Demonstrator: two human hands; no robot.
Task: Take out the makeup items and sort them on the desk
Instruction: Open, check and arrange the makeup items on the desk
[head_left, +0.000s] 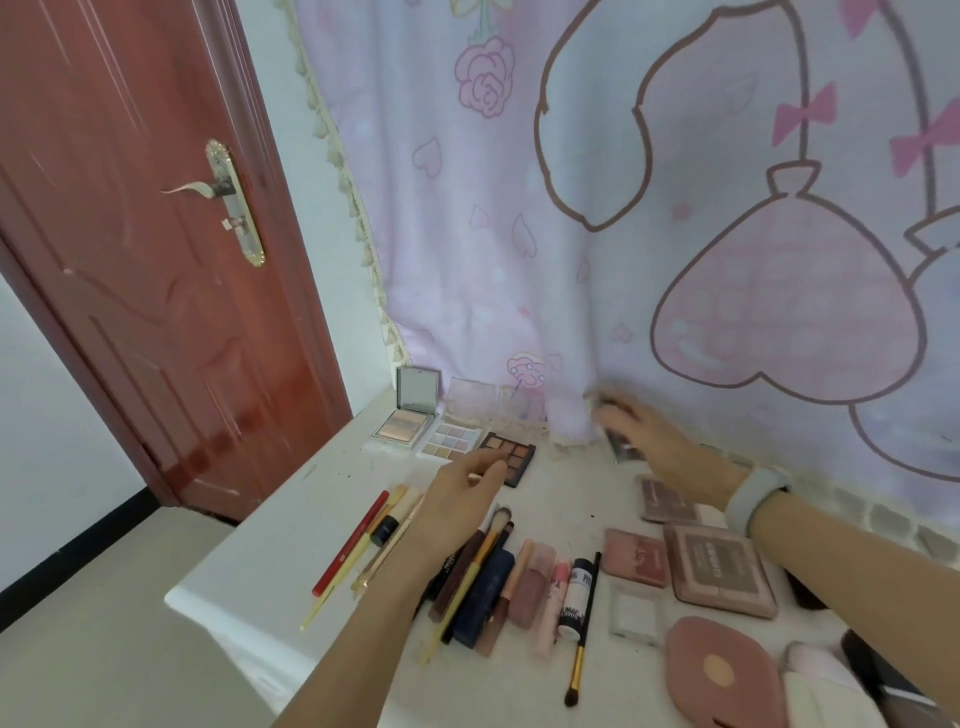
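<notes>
Makeup lies spread on the white desk (270, 551). Three open palettes stand in a row at the back: a highlighter compact (402, 426), a pastel palette (449, 439) and a brown palette (511, 454). My left hand (460, 501) hovers over the brown palette's near edge, fingers loosely curled and holding nothing I can see. My right hand (660, 444) is blurred at the back by the curtain and grips a small dark palette (623, 449). Pencils (358, 545), brushes and tubes (519, 582) lie in rows near the front. Closed pink compacts (719, 571) sit on the right.
A pink patterned curtain (623, 208) hangs right behind the desk. A red door (156, 260) stands to the left, beyond the desk's left edge. A pink oval case (722, 670) and a white pouch (831, 691) lie at the front right.
</notes>
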